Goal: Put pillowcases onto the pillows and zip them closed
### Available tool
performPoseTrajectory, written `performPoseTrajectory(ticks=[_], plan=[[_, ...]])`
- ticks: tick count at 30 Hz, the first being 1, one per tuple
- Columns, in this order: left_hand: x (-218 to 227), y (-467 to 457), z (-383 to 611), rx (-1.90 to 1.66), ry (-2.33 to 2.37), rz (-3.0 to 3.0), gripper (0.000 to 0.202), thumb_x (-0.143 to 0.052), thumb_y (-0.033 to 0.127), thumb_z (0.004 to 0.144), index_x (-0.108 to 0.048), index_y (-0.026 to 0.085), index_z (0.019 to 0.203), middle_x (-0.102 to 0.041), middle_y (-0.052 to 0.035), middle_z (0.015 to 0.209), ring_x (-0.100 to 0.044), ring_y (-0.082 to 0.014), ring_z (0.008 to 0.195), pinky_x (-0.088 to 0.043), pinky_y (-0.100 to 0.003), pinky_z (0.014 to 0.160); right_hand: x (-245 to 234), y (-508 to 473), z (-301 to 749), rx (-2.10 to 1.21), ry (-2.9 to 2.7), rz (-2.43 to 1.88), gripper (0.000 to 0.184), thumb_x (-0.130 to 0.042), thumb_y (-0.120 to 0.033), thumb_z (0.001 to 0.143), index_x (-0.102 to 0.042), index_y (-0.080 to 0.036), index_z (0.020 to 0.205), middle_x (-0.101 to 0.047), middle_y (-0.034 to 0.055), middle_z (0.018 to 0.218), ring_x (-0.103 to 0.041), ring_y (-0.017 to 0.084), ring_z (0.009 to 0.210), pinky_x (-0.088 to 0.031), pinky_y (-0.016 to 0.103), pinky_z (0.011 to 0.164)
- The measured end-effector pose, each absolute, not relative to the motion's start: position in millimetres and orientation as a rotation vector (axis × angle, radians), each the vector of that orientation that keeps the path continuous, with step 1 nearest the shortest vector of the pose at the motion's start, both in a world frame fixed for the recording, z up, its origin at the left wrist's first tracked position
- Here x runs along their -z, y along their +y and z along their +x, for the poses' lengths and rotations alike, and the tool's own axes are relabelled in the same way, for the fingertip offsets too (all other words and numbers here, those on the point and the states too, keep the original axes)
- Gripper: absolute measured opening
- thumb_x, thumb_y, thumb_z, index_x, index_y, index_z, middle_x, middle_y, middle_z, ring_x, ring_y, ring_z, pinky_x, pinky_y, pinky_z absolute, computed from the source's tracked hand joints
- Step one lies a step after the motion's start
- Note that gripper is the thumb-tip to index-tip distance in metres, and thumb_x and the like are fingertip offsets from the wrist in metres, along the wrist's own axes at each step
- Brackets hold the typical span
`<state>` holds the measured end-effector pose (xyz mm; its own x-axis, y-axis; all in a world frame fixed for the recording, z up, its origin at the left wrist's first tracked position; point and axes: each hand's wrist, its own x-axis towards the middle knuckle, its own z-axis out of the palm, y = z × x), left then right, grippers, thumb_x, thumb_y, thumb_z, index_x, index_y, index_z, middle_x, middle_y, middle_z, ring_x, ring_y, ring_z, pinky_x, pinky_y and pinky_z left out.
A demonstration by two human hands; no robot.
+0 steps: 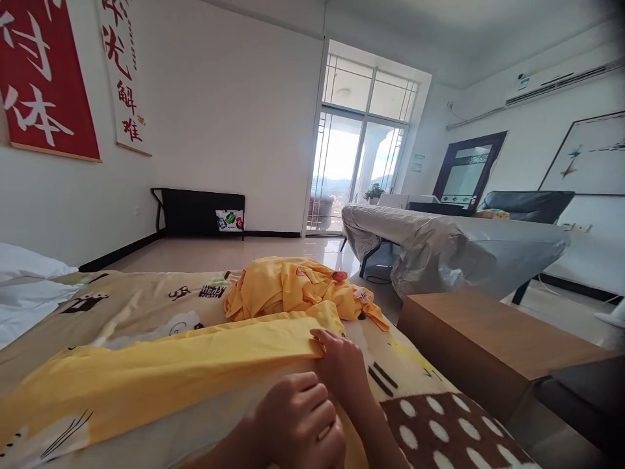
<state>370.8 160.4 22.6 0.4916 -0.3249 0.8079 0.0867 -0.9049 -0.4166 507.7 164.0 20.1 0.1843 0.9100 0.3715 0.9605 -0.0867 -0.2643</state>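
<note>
A yellow bedding cover (pixel 195 355) with printed patches stretches across the bed toward the left, and a whitish layer shows along its near side. At its right end my right hand (pixel 342 361) pinches the cloth between thumb and fingers. Nearer to me, my left hand (pixel 300 420) is closed in a fist just left of and below the right one. What it grips, if anything, is hidden by its fingers. Beyond both hands lies a crumpled heap of yellow fabric (pixel 278 286) with small red and pink prints.
Under the cloth is a beige patterned blanket (pixel 131 306) with a brown polka-dot corner (pixel 439 423). White bedding (pixel 29 280) lies at the left. A brown wooden cabinet (pixel 493 332) stands beside the bed on the right, before a plastic-covered table (pixel 449 247).
</note>
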Motion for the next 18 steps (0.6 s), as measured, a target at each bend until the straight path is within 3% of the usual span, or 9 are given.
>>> performPoseTrajectory(ticks=[3,6,7,9,11,13,15,18], plan=[[-2,170,376,1.403,0.079,-2.391,0.026,-0.045,0.014,0.073,-0.040,0.019,0.049,-0.035,0.0004,0.046,-0.026,-0.0125,0.046,-0.021,-0.031,0.043,-29,154,512,0.152,-1.671,-2.071,0.040,-0.047,-0.006,0.077,-0.068,-0.027,0.104,-0.071,0.0016,0.101,-0.065,0.018,0.089,-0.034,0.026,0.065],[12,177,378,1.276,-0.138,-2.537,0.014,-0.046,0.013,0.071,-0.049,0.019,0.059,-0.049,-0.0016,0.055,-0.042,-0.0141,0.053,-0.036,-0.030,0.049,-37,145,512,0.136,-1.628,-2.113,0.035,-0.047,-0.006,0.078,-0.070,-0.026,0.093,-0.072,0.0020,0.096,-0.065,0.017,0.083,-0.030,0.026,0.061],[14,178,377,1.205,-0.232,-2.620,0.011,-0.047,0.013,0.072,-0.055,0.018,0.068,-0.056,-0.0031,0.065,-0.050,-0.0156,0.061,-0.043,-0.030,0.056,-38,143,511,0.135,-1.625,-2.123,0.033,-0.047,-0.007,0.078,-0.071,-0.026,0.092,-0.072,0.0024,0.094,-0.065,0.017,0.082,-0.029,0.026,0.060],[14,176,374,1.030,-0.432,-2.804,0.025,-0.046,0.013,0.078,-0.060,0.018,0.098,-0.065,-0.0067,0.096,-0.058,-0.0194,0.089,-0.050,-0.032,0.078,-40,142,509,0.133,-1.622,-2.141,0.031,-0.047,-0.007,0.077,-0.070,-0.025,0.090,-0.072,0.0029,0.091,-0.065,0.019,0.081,-0.027,0.027,0.059],[10,173,370,0.818,-0.586,-2.957,0.043,-0.042,0.016,0.086,-0.047,0.021,0.128,-0.055,-0.0080,0.129,-0.051,-0.0216,0.117,-0.044,-0.037,0.100,-38,144,507,0.130,-1.628,-2.151,0.032,-0.047,-0.006,0.076,-0.069,-0.024,0.090,-0.072,0.0036,0.088,-0.065,0.020,0.082,-0.025,0.027,0.058],[5,169,366,0.622,-0.680,-3.034,0.049,-0.036,0.022,0.092,-0.034,0.025,0.140,-0.040,-0.0075,0.145,-0.040,-0.0238,0.131,-0.036,-0.043,0.108,-34,149,506,0.133,-1.622,-2.176,0.035,-0.044,-0.003,0.075,-0.067,-0.022,0.093,-0.071,0.0052,0.084,-0.065,0.021,0.081,-0.023,0.027,0.057],[1,168,365,0.477,-0.757,-3.069,0.044,-0.032,0.028,0.094,-0.037,0.027,0.138,-0.046,-0.0076,0.141,-0.044,-0.0255,0.128,-0.037,-0.047,0.106,-29,155,506,0.141,-1.604,-2.202,0.038,-0.042,-0.001,0.074,-0.065,-0.020,0.097,-0.070,0.0073,0.081,-0.065,0.022,0.078,-0.022,0.028,0.055],[-5,173,367,0.269,-0.817,-3.097,0.039,-0.026,0.031,0.096,-0.058,0.022,0.117,-0.066,-0.0083,0.109,-0.061,-0.0251,0.103,-0.043,-0.048,0.097,-24,161,511,0.088,-1.563,-2.113,0.040,-0.040,0.001,0.071,-0.063,-0.018,0.097,-0.069,0.0077,0.077,-0.063,0.021,0.074,-0.024,0.026,0.055]])
